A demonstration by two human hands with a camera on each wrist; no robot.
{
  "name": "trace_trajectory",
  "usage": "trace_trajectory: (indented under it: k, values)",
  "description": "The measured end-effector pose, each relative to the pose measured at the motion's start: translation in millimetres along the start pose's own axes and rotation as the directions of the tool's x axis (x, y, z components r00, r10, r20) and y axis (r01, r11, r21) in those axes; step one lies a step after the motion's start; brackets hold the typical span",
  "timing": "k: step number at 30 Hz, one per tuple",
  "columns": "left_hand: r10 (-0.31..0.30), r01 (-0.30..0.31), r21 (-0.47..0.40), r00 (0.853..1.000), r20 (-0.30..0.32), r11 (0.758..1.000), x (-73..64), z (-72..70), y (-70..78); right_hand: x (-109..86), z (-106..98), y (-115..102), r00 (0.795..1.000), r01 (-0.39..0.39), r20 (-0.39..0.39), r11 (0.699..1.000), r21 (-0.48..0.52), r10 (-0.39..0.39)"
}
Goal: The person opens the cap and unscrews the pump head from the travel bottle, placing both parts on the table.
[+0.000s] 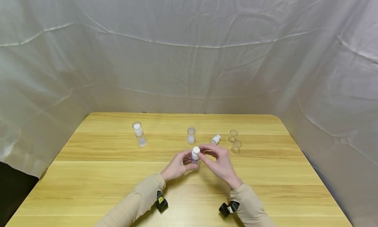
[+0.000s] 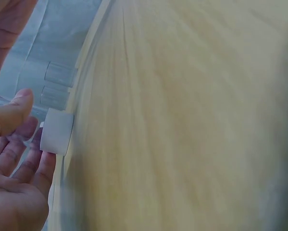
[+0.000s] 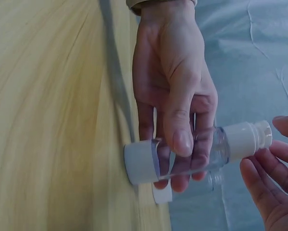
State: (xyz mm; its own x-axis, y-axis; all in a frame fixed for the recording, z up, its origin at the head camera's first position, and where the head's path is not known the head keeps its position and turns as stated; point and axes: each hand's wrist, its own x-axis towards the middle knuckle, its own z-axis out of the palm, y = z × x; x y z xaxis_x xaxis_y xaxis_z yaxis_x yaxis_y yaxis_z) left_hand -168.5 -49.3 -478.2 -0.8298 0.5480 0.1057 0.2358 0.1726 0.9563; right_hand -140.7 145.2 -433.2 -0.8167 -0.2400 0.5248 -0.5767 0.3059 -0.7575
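Just in front of me, my left hand (image 1: 177, 166) grips a small clear bottle (image 3: 216, 147) with a white base (image 3: 141, 162). Its thumb lies across one side and its fingers pass behind. The bottle stands upright in the head view, its base on or close to the table; which one cannot be told. A white pump top (image 1: 196, 151) sits on its neck. My right hand (image 1: 220, 161) has thumb and fingertips around this pump top, pinching it. In the left wrist view the white base (image 2: 57, 132) shows below the left fingers.
Behind the hands stands an open-necked clear bottle (image 1: 191, 136). A loose white pump top (image 1: 216, 139) lies to its right, beside two clear caps (image 1: 233, 136). Farther left stands another bottle (image 1: 139, 135) with a white pump and clear cap. Grey fabric (image 1: 189, 72) encloses the table (image 1: 97, 187).
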Motion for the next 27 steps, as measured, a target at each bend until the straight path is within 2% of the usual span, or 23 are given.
trace_trajectory:
  k: [4, 16, 27]
  values:
    - [0.002, -0.002, 0.006, 1.000, -0.001, 1.000, -0.1, 0.2, -0.4, 1.7, 4, -1, 1.000, 0.002, 0.001, 1.000, -0.010, -0.002]
    - [0.010, -0.010, -0.002, 1.000, -0.003, 1.000, 1.7, 0.9, -0.9, 5.6, 12, 1, 1.000, -0.015, 0.009, 0.991, -0.135, 0.017]
    - [-0.007, 0.008, -0.033, 1.000, 0.009, 0.999, 2.1, 0.0, 0.5, 7.2, 13, 1, 1.000, 0.012, 0.009, 0.987, -0.158, -0.011]
